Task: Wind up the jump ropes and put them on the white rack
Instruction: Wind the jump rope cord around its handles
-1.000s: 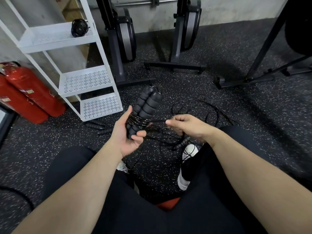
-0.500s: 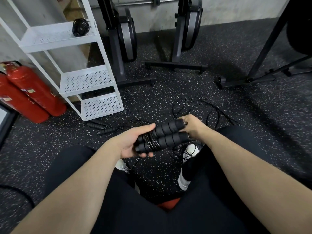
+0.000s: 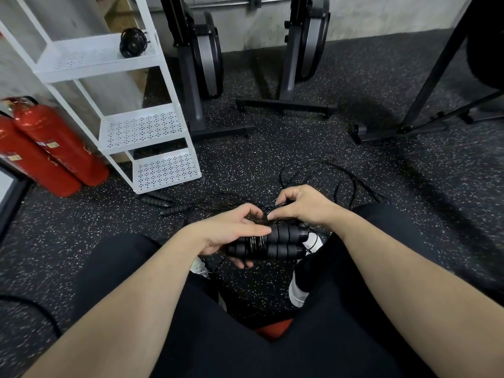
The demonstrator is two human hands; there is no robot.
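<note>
My left hand (image 3: pixel 231 233) grips a jump rope's two black foam handles (image 3: pixel 275 242), held side by side and lying crosswise, with thin black cord wound round their middle. My right hand (image 3: pixel 302 207) pinches the loose cord just above the handles, fingertips close to my left thumb. More loose black rope (image 3: pixel 327 181) lies tangled on the floor beyond my hands. Other black handles (image 3: pixel 161 201) lie on the floor near the foot of the white rack (image 3: pixel 152 129). A wound-up black rope (image 3: pixel 133 42) sits on the rack's top shelf.
Two red fire extinguishers (image 3: pixel 54 148) lean left of the rack. Black exercise machine stands (image 3: pixel 286 102) and a dark frame (image 3: pixel 409 126) occupy the far floor. My legs in black trousers fill the lower view, with white shoes (image 3: pixel 298 291) on the speckled rubber floor.
The handles went from upright to lying crosswise and lower. My right hand moved from the handle ends up to the cord above them, beside my left thumb.
</note>
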